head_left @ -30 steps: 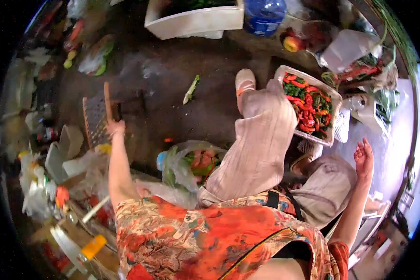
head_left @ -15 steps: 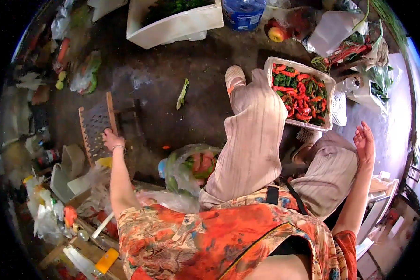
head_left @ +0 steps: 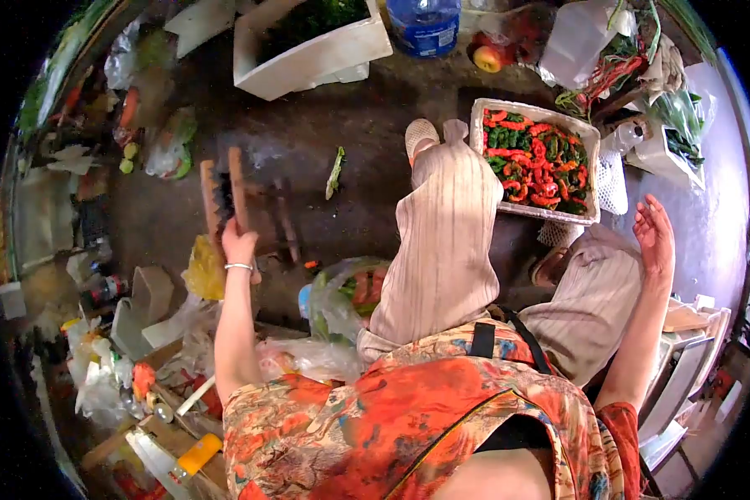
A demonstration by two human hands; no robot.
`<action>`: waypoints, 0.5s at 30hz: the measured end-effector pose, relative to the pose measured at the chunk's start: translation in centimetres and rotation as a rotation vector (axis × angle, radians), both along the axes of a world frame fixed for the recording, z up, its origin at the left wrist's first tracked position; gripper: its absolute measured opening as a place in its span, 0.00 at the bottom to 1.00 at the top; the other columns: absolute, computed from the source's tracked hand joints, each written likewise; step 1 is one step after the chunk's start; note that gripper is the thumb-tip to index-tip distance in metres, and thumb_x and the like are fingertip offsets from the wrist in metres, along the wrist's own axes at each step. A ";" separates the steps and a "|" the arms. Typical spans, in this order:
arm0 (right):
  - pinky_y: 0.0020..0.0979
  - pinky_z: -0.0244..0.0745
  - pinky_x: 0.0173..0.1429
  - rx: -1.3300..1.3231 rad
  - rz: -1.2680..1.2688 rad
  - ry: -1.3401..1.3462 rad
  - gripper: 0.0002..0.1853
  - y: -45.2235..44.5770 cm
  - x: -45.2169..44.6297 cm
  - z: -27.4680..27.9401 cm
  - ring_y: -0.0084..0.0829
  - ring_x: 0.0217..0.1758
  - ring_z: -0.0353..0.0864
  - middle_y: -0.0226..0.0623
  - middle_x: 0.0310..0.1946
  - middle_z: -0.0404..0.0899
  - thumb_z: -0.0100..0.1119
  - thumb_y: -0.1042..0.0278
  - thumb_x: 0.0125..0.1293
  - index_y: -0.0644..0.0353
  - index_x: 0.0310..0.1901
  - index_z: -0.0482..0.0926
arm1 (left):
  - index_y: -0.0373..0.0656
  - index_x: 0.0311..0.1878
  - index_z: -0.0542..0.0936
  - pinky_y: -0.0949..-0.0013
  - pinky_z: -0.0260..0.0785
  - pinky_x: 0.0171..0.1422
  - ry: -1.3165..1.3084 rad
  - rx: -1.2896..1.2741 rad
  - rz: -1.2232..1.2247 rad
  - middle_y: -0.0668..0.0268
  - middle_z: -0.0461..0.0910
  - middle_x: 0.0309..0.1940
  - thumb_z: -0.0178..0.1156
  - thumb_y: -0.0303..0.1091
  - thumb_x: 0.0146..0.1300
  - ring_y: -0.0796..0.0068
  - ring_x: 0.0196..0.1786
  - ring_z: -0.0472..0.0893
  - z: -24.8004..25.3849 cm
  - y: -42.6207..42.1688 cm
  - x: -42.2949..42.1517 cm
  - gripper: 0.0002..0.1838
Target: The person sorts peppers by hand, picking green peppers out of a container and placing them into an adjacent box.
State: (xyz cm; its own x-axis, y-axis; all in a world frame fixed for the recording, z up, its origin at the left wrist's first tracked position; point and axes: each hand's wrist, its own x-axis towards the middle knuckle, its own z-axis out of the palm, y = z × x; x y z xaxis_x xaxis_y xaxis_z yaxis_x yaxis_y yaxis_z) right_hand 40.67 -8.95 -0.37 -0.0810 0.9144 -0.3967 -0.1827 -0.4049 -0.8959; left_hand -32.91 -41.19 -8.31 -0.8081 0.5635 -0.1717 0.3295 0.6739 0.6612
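The left hand is closed around a wooden bar of what looks like a small folding stool, at the left of the scene, over the dark floor. Two wooden bars stand close together, with a dark seat band between them; thin, dim legs show to the right of the grip. Whether the legs touch the floor, I cannot tell. A yellow bag lies just beside the near end of the bars.

The stool is probably light enough for one hand. The bars look stiff and dry, so they should give a firm, non-slip hold, and nothing about them seems fragile. The band is likely soft and would sag or fold if gripped alone. The bar is therefore the better place to hold, near its middle for balance, with the fingers kept clear of the gap, since a folding frame could pinch.

The right hand is empty, fingers loosely spread, at the right, near but apart from the white crate of red and green peppers.
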 end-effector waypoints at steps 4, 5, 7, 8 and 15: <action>0.25 0.72 0.44 0.015 0.021 -0.012 0.20 0.1 0.3 -0.2 0.24 0.41 0.77 0.36 0.44 0.79 0.54 0.65 0.70 0.62 0.60 0.71 | 0.32 0.60 0.72 0.70 0.69 0.56 -0.207 0.075 -0.052 0.61 0.80 0.49 0.57 0.19 0.47 0.70 0.49 0.78 1.3 3.1 4.8 0.30; 0.25 0.72 0.44 0.015 0.019 -0.011 0.20 0.0 0.4 -0.1 0.24 0.41 0.77 0.36 0.44 0.79 0.54 0.65 0.70 0.62 0.60 0.71 | 0.32 0.59 0.72 0.70 0.69 0.56 -0.224 0.085 -0.073 0.62 0.80 0.48 0.56 0.18 0.48 0.70 0.49 0.78 1.2 3.6 5.6 0.30; 0.25 0.71 0.44 0.019 0.002 -0.003 0.19 -0.1 0.3 -0.1 0.24 0.41 0.77 0.36 0.44 0.79 0.55 0.65 0.70 0.62 0.60 0.71 | 0.32 0.59 0.73 0.70 0.69 0.56 -0.279 0.166 -0.058 0.62 0.80 0.48 0.56 0.18 0.48 0.70 0.49 0.78 2.1 5.0 8.4 0.29; 0.25 0.71 0.44 0.020 -0.009 0.001 0.19 -0.2 0.3 -0.1 0.24 0.41 0.77 0.36 0.44 0.79 0.55 0.65 0.70 0.62 0.60 0.71 | 0.32 0.60 0.72 0.70 0.68 0.57 -0.298 0.183 -0.093 0.61 0.79 0.50 0.56 0.18 0.48 0.70 0.51 0.78 1.6 5.3 8.9 0.30; 0.24 0.73 0.43 0.048 -0.057 0.056 0.19 -0.9 0.1 0.5 0.24 0.38 0.78 0.37 0.42 0.80 0.56 0.66 0.68 0.63 0.59 0.73 | 0.37 0.65 0.67 0.70 0.72 0.51 -0.339 0.110 -0.490 0.62 0.79 0.42 0.60 0.18 0.48 0.73 0.43 0.78 -0.4 8.3 14.1 0.35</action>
State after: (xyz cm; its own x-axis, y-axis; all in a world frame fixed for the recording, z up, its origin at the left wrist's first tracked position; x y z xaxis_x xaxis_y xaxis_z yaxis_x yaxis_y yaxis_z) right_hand 40.75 -9.83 0.12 -0.0495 0.9360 -0.3485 -0.2543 -0.3492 -0.9019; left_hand -18.78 -32.90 -8.72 -0.3608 0.8853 -0.2935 0.3432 0.4186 0.8408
